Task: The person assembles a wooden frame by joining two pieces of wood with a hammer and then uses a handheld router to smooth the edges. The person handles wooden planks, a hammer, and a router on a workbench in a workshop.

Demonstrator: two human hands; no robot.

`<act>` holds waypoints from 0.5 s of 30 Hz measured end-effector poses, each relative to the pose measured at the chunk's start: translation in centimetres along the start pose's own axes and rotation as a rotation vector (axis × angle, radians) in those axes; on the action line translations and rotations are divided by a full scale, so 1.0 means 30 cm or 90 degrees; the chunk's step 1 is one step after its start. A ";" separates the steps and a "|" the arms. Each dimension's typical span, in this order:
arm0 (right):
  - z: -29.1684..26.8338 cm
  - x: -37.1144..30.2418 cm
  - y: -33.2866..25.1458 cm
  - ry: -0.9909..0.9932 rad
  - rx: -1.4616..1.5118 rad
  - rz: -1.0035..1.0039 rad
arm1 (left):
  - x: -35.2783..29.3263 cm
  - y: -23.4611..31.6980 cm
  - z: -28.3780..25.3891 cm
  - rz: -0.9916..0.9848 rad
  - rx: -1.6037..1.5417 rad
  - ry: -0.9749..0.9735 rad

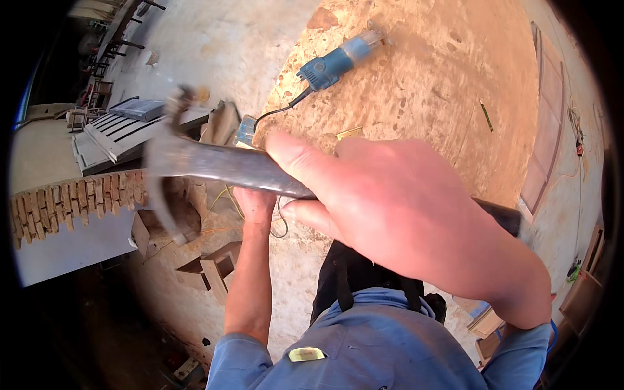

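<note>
A blue power tool (327, 68) is lying with its dark cord (279, 110) trailing; a slim green stick (486, 116) is resting well apart from it. Over on the left, I'm seeing slatted panels (123, 138) lying near a jagged brown row (78, 201), and wooden boxes (213, 274) are sitting lower down.

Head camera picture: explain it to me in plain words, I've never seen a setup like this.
There is no machine here, only a person's two bare hands. The picture comes from a wide fisheye camera worn on the person's head, looking down, so straight edges bend near the rim. The right hand grips a hammer by its handle; the metal head, somewhat blurred, is toward the left. The left hand is partly hidden behind the hammer, so I can't tell what it holds. On the wooden surface ahead lie a blue power tool with a cord and a thin green stick.
</note>
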State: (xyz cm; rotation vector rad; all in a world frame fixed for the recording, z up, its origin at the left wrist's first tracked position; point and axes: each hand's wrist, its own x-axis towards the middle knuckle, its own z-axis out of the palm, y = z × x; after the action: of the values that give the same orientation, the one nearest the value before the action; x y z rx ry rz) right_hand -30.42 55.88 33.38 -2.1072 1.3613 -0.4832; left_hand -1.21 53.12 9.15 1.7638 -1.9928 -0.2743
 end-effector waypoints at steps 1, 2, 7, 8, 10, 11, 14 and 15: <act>-0.001 0.010 -0.001 -0.034 -0.064 0.024 | -0.004 0.009 0.012 -0.083 -0.058 0.030; -0.018 0.016 -0.010 -0.036 -0.077 0.020 | -0.006 0.016 0.010 -0.090 -0.079 0.049; -0.032 -0.004 -0.011 0.079 -0.002 -0.014 | 0.012 0.066 -0.003 -0.071 -0.130 0.070; -0.018 -0.007 0.001 0.088 0.013 -0.015 | 0.021 0.070 -0.003 -0.046 -0.114 0.073; -0.005 -0.007 0.019 0.031 -0.015 0.014 | 0.021 0.070 -0.014 -0.096 -0.136 0.018; -0.006 -0.002 0.018 0.007 -0.028 0.019 | 0.008 0.036 -0.009 -0.098 -0.147 0.029; -0.027 -0.035 0.025 0.024 -0.006 0.056 | 0.018 0.051 -0.015 -0.111 -0.164 0.045; -0.004 -0.070 0.040 0.059 0.047 0.071 | 0.018 0.030 -0.003 -0.119 -0.185 0.056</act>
State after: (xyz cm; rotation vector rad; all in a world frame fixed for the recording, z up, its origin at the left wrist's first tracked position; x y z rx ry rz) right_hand -32.19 57.39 32.72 -1.9599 1.4808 -0.5829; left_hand -2.00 52.75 9.74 1.7407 -1.6354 -0.5109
